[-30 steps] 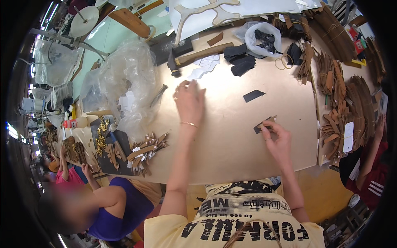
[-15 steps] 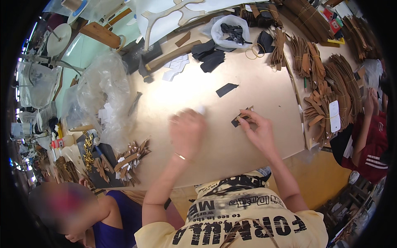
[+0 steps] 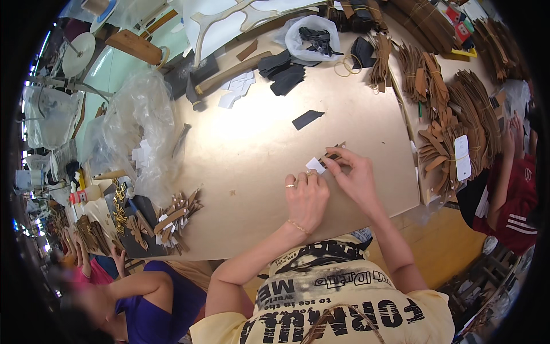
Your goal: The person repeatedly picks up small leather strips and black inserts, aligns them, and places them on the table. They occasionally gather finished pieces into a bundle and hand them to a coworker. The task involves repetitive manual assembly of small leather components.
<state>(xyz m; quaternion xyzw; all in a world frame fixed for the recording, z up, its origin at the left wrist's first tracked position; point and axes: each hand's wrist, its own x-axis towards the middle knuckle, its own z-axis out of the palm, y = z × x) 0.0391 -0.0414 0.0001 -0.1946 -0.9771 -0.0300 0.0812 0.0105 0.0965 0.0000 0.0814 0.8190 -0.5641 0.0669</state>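
Both my hands meet over the tan tabletop [image 3: 258, 200]. My right hand [image 3: 356, 176] pinches a small dark strip with brown on it [image 3: 329, 159] between thumb and fingers. Close against it, my left hand [image 3: 308, 199] has its fingers curled at the edge of a small white piece [image 3: 314, 165], which meets the strip's lower left end. Whether the two are joined I cannot tell, as the fingers cover part of both. A single black piece [image 3: 308, 119] lies flat a little beyond my hands.
Black pieces [image 3: 286, 80], white pieces [image 3: 236, 89] and a plastic bag of black scraps [image 3: 295, 43] lie at the far side. Bundled brown strips [image 3: 458, 114] line the right. Clear plastic [image 3: 143, 126] and a strip pile [image 3: 177, 221] are left. People sit at both sides.
My left hand has moved right, bringing the white piece up to the dark strip. My right hand still pinches the strip in nearly the same place.
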